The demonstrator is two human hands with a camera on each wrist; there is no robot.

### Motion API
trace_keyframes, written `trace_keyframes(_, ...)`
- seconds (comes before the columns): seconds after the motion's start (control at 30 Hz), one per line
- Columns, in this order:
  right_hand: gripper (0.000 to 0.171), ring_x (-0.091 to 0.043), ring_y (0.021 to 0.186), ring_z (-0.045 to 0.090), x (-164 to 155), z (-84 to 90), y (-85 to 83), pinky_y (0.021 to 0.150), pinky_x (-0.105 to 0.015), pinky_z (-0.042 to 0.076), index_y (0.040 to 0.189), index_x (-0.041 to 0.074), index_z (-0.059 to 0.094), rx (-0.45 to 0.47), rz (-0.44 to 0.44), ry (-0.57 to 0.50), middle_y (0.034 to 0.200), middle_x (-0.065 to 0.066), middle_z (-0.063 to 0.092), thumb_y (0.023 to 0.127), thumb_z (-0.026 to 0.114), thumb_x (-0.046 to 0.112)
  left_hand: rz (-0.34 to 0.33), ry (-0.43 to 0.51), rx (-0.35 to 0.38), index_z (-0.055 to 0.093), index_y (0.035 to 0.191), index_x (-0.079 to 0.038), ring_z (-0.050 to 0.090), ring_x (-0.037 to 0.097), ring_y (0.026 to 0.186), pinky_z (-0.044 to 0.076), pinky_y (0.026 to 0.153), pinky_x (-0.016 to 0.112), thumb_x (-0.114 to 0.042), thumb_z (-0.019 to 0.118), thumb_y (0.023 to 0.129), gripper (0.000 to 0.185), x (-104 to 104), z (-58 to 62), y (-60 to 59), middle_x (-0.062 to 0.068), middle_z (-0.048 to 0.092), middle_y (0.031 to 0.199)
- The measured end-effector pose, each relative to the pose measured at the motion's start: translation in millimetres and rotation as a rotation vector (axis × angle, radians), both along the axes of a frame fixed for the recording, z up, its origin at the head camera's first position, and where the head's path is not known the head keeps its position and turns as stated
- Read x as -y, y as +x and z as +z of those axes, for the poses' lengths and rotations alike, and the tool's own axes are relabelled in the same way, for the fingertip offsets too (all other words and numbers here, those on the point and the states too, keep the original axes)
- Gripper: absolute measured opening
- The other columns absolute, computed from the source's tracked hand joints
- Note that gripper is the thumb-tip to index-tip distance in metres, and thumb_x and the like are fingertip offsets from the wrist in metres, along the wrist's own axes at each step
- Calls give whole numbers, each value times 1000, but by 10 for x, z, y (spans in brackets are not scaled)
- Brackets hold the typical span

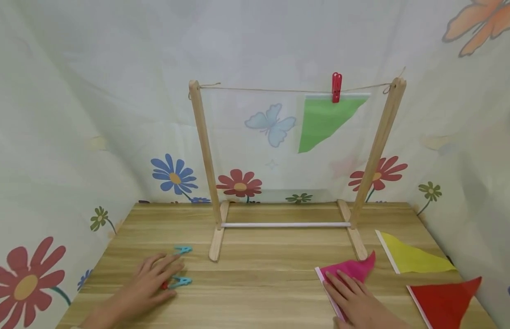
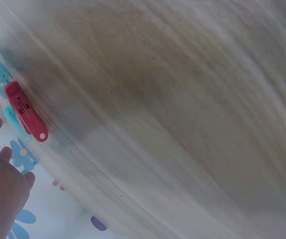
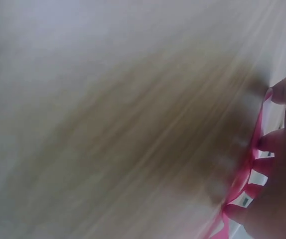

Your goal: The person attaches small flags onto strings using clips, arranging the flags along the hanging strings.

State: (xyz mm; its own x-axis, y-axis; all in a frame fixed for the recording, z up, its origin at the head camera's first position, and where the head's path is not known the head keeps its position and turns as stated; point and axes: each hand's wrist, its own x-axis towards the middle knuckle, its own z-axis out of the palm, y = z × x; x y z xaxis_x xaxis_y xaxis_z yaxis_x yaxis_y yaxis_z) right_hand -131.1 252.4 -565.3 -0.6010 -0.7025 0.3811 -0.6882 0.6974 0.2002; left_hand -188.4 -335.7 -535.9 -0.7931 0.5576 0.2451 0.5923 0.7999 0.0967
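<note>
My left hand [image 1: 150, 281], fingers spread, hovers low over the table's left side by the clothespins. A red clothespin [image 2: 26, 110] lies near its fingers in the left wrist view, mostly hidden under the hand in the head view. Two light-blue clothespins, one farther back [image 1: 183, 250] and one nearer [image 1: 180, 281], lie just past the fingertips. On the right, my right hand [image 1: 355, 301] rests with fingers extended on a pink triangular flag [image 1: 339, 269] with a white strip along one edge. In the right wrist view the thumb and fingertips touch the pink cloth [image 3: 242, 174].
A wooden frame [image 1: 205, 155] stands at the back, a string [image 1: 259, 89] tied between its posts. From it hangs a green flag [image 1: 322, 121], held by a red clothespin [image 1: 336, 87]. A yellow flag [image 1: 415, 256] and a red flag [image 1: 442, 301] lie at the right.
</note>
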Motion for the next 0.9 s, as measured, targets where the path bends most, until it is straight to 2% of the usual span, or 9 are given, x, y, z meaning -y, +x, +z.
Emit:
trace_keyframes(0.23, 67, -37, 130, 42, 11, -9, -33, 122, -29, -12, 137, 4, 60, -2, 11, -41, 143, -17, 55, 78, 76, 34, 9, -17, -9, 67, 132, -26, 43, 40, 131, 35, 99, 67, -44, 79, 87, 50, -2, -74, -25, 6, 53, 148)
trace_keyframes(0.4, 61, -38, 128, 48, 41, 67, -29, 119, -21, -12, 135, 6, 64, 90, -36, -77, 143, -17, 55, 78, 79, 21, 11, 9, 21, 68, 129, -27, 42, 40, 132, 35, 96, 70, -41, 80, 87, 46, -22, -80, -8, 6, 53, 148)
trace_keyframes(0.5, 62, -39, 129, 45, 60, 108, -53, 118, -21, -13, 134, 7, 65, 138, -54, -89, 145, -17, 54, 74, 79, 12, 16, 30, 32, 69, 129, -27, 42, 40, 132, 35, 97, 71, -39, 80, 87, 45, -18, -75, -4, 6, 53, 148)
trace_keyframes(0.63, 63, -40, 128, 44, 72, 115, -96, 119, -26, -9, 130, 5, 66, 133, -35, -119, 142, -16, 56, 69, 78, 3, 10, 37, 29, 69, 129, -26, 42, 41, 132, 34, 97, 70, -37, 80, 87, 45, -21, -76, -5, 7, 53, 148)
trace_keyframes(0.73, 58, -39, 126, 48, 85, 117, -117, 120, -22, -5, 128, 5, 68, 103, -14, -166, 139, -15, 59, 71, 78, -1, 1, 36, 9, 70, 128, -24, 43, 43, 130, 34, 96, 69, -36, 82, 86, 45, -25, -81, -5, 9, 54, 147)
trace_keyframes(0.77, 56, -38, 125, 49, 86, 110, -126, 120, -20, -3, 128, 5, 68, 97, -8, -185, 138, -14, 59, 73, 76, -3, -1, 34, 1, 70, 128, -24, 44, 43, 130, 35, 96, 69, -35, 82, 85, 45, -26, -84, -5, 9, 54, 147)
trace_keyframes(0.8, 54, -37, 124, 50, 88, 100, -136, 121, -20, 4, 127, 6, 68, 85, -6, -198, 137, -14, 60, 74, 74, -4, -1, 31, -5, 70, 127, -24, 44, 43, 130, 35, 96, 69, -35, 82, 85, 46, -26, -88, -4, 9, 54, 146)
trace_keyframes(0.87, 50, -36, 121, 53, 86, 77, -161, 118, -21, 25, 125, 6, 70, 60, -6, -227, 135, -13, 62, 77, 71, -5, -2, 32, -9, 71, 127, -23, 44, 43, 130, 35, 95, 70, -34, 83, 84, 46, -24, -95, -4, 9, 55, 146)
trace_keyframes(0.9, 49, -35, 120, 55, 83, 64, -176, 114, -24, 35, 124, 7, 70, 53, -11, -237, 134, -13, 62, 77, 69, -7, 0, 30, -9, 71, 127, -23, 44, 43, 130, 35, 95, 70, -34, 83, 84, 46, -23, -98, -2, 9, 55, 146)
